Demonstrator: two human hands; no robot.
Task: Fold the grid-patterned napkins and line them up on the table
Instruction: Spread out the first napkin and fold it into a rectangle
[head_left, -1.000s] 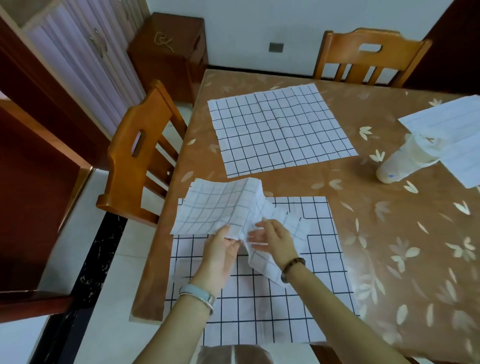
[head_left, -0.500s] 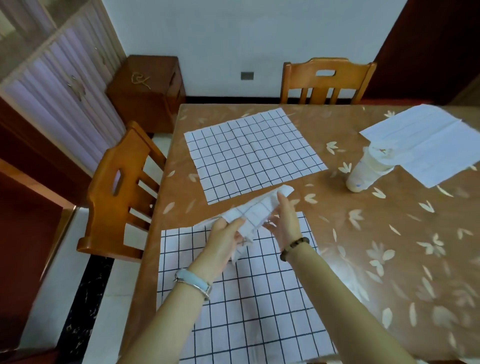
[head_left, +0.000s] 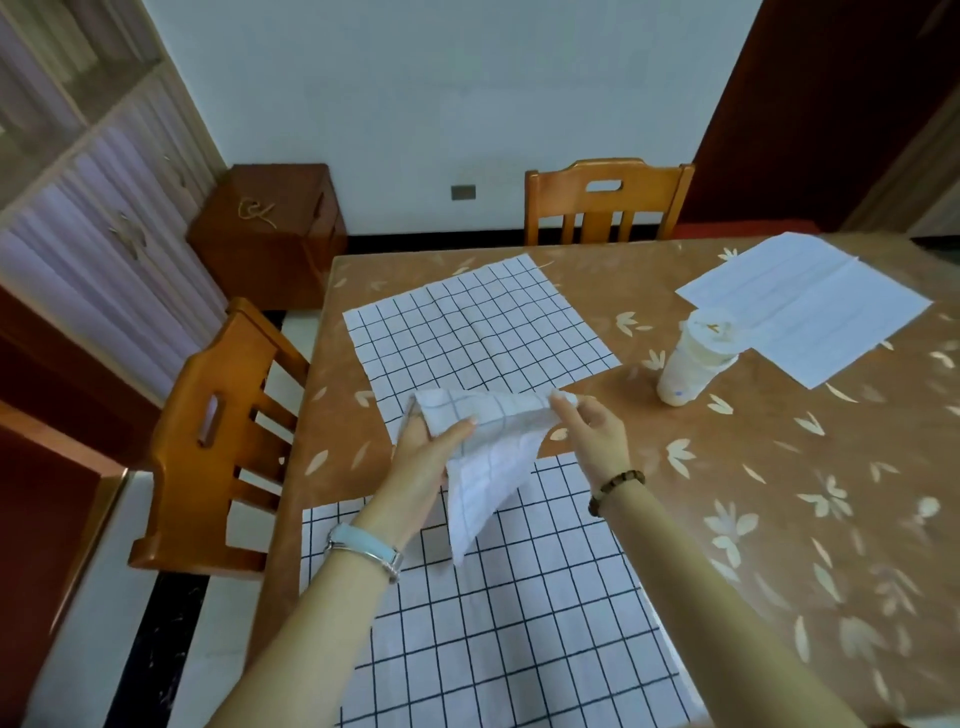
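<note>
A white napkin with a faint grid (head_left: 491, 457) hangs in the air between my hands, above the table. My left hand (head_left: 423, 457) grips its left top corner. My right hand (head_left: 592, 431) pinches its right top corner. The cloth droops to a point below. Under it a grid-patterned napkin (head_left: 498, 623) lies flat at the near table edge. A second grid napkin (head_left: 478, 332) lies spread out farther back.
The brown flower-patterned table (head_left: 779, 493) also bears a white plastic cup (head_left: 693, 364) and a white lined sheet (head_left: 805, 306) at the back right. One wooden chair (head_left: 218, 431) stands at the left side, another chair (head_left: 605, 202) at the far side. A brown cabinet (head_left: 270, 228) stands by the wall.
My hands have lifted the held napkin and pulled its top corners apart, stretching the upper edge. The view has tilted up, so the table sits lower in frame.
</note>
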